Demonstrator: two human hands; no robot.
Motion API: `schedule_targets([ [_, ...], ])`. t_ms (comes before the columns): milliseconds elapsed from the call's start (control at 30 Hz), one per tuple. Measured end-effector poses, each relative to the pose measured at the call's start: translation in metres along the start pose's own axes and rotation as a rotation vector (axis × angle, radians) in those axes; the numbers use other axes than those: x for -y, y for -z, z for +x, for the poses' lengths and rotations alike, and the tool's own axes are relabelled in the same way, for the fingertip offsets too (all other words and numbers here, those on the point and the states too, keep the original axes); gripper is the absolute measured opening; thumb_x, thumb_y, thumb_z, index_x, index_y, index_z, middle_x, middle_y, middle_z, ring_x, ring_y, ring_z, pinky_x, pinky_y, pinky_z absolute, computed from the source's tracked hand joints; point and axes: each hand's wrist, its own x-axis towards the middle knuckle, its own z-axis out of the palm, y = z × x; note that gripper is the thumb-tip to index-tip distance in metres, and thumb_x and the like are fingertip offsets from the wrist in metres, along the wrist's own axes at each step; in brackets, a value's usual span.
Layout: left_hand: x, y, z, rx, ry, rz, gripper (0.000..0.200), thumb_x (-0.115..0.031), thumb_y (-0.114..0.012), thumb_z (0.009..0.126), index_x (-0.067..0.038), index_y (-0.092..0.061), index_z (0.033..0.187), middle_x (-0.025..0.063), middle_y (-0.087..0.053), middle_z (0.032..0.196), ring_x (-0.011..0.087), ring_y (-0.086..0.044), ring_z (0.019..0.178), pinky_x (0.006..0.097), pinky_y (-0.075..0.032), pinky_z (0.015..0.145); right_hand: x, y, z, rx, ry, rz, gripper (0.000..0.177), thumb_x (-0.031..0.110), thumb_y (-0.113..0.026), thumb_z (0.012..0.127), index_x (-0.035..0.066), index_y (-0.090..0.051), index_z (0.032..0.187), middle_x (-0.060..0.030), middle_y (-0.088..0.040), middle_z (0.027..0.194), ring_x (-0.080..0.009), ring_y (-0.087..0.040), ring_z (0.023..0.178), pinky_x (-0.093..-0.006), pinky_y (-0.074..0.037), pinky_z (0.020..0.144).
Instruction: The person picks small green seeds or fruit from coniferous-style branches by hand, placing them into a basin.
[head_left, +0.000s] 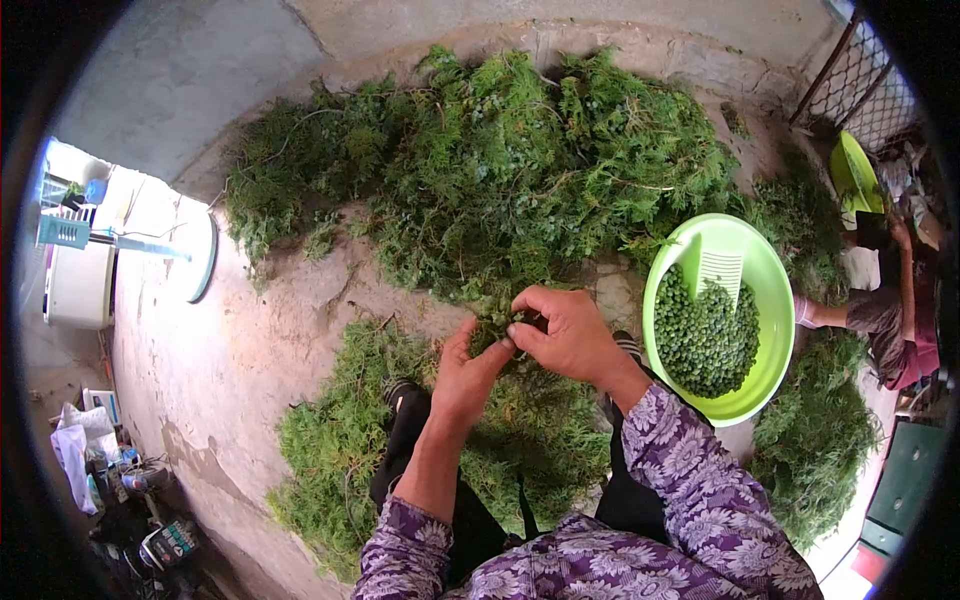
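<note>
A small, leafy green sprig point(494, 318) is pinched in the fingertips of the bare left hand point(464, 382) and bare right hand point(572, 338) — seemingly steadied from 2 sides — while the round, lime-green plastic basin point(768, 285) of small green berries point(703, 348) is set on the latter's side, apparently for easy reach.

Purple flowered top point(600, 565), dark trousers point(645, 490), bare hands.
Grey-white blooms cover the purple cloth; below the left hand point(465, 380) and right hand point(567, 335), the long sleeves point(700, 465) leave the wrists uncovered. The trousers are plain black, and the dark footwear point(402, 390) shows pale stripes.
</note>
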Motion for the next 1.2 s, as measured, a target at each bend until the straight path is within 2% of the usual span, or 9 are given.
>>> schedule_targets([
  [133, 0.003, -0.004, 0.0, -0.082, -0.025, -0.043, 0.025, -0.006, -0.053, 0.081, -0.001, -0.051, 0.105, 0.0022, -0.055, 0.094, 0.0088, -0.051, 0.083, 0.0241, -0.042, 0.072, 0.0, 0.0, -0.001, -0.031, 0.111, -0.189, 0.015, 0.011, -0.059, 0.071, 0.001, -0.055, 0.081, -0.0097, -0.056, 0.064, -0.0118, -0.054, 0.058, -0.0271, -0.042, 0.052],
  [200, 0.005, -0.003, 0.001, -0.048, -0.076, -0.042, 0.023, -0.006, -0.053, 0.081, -0.001, -0.052, 0.103, 0.0017, -0.056, 0.093, 0.0083, -0.051, 0.081, 0.0237, -0.041, 0.071, -0.001, 0.001, -0.001, -0.01, 0.097, -0.178, 0.02, 0.018, -0.059, 0.071, 0.001, -0.053, 0.08, -0.0179, -0.055, 0.069, -0.0327, -0.054, 0.06, -0.0351, -0.043, 0.053],
  [233, 0.005, -0.003, 0.001, -0.014, -0.127, -0.042, 0.021, -0.005, -0.053, 0.08, -0.002, -0.053, 0.102, 0.0012, -0.056, 0.093, 0.0079, -0.05, 0.08, 0.0234, -0.041, 0.071, -0.001, 0.0, -0.001, -0.01, 0.095, -0.177, 0.02, 0.018, -0.059, 0.071, 0.001, -0.053, 0.08, -0.0179, -0.055, 0.069, -0.0327, -0.054, 0.06, -0.0351, -0.043, 0.053],
  [433, 0.004, 0.006, -0.005, 0.012, -0.102, -0.055, 0.024, -0.009, -0.059, 0.078, -0.005, -0.053, 0.101, 0.0009, -0.056, 0.093, 0.0096, -0.051, 0.079, 0.0251, -0.043, 0.068, -0.029, 0.019, 0.014, -0.285, -0.191, 0.188, 0.01, 0.01, -0.053, 0.074, 0.003, -0.054, 0.082, -0.009, -0.058, 0.071, -0.0194, -0.057, 0.061, -0.0317, -0.045, 0.05],
  [500, -0.009, 0.0, -0.015, -0.105, -0.007, -0.192, 0.031, -0.009, -0.061, 0.076, -0.005, -0.05, 0.104, 0.002, -0.055, 0.094, 0.0116, -0.052, 0.08, 0.0261, -0.043, 0.067, -0.02, 0.04, 0.015, -0.299, -0.441, 0.965, 0.012, 0.006, -0.049, 0.076, 0.006, -0.053, 0.087, -0.0025, -0.058, 0.075, -0.0135, -0.057, 0.063, -0.0264, -0.045, 0.05],
  [667, -0.016, 0.012, -0.018, -0.165, 0.044, -0.394, 0.052, -0.009, -0.065, 0.072, 0.005, -0.036, 0.113, 0.0087, -0.052, 0.1, 0.018, -0.054, 0.088, 0.033, -0.045, 0.076, -0.012, 0.03, 0.011, -0.093, -0.45, 1.062, 0.013, 0.006, -0.05, 0.078, 0.006, -0.051, 0.091, -0.0018, -0.056, 0.078, -0.0108, -0.056, 0.063, -0.0219, -0.045, 0.051],
  [733, -0.019, 0.008, -0.021, -0.341, 0.066, -0.311, 0.045, -0.011, -0.066, 0.071, 0.008, -0.043, 0.105, 0.0098, -0.053, 0.096, 0.0183, -0.054, 0.088, 0.0329, -0.045, 0.077, -0.017, 0.03, 0.013, 0.04, -0.415, 1.06, 0.013, 0.009, -0.053, 0.078, 0.005, -0.052, 0.09, -0.0014, -0.056, 0.077, -0.0097, -0.056, 0.064, -0.0211, -0.044, 0.052],
  [1000, -0.018, 0.01, -0.017, -0.155, -0.017, -0.34, 0.034, -0.017, -0.064, 0.072, 0.0, -0.053, 0.099, 0.006, -0.059, 0.087, 0.0134, -0.058, 0.071, 0.0242, -0.049, 0.051, -0.009, 0.019, 0.007, 0.28, -0.397, 0.78, 0.022, 0.021, -0.054, 0.082, 0.006, -0.053, 0.097, 0.0006, -0.056, 0.08, -0.007, -0.055, 0.066, -0.0207, -0.044, 0.052],
  [1200, -0.023, 0.008, -0.018, -0.169, 0.017, -0.285, 0.027, -0.012, -0.062, 0.074, 0.0, -0.054, 0.097, 0.0059, -0.06, 0.087, 0.0129, -0.058, 0.073, 0.0254, -0.048, 0.058, 0.008, 0.016, 0.003, 0.345, -0.474, 1.028, 0.034, 0.034, -0.048, 0.085, 0.006, -0.051, 0.104, 0.003, -0.053, 0.085, -0.0058, -0.054, 0.072, -0.0202, -0.048, 0.051],
])
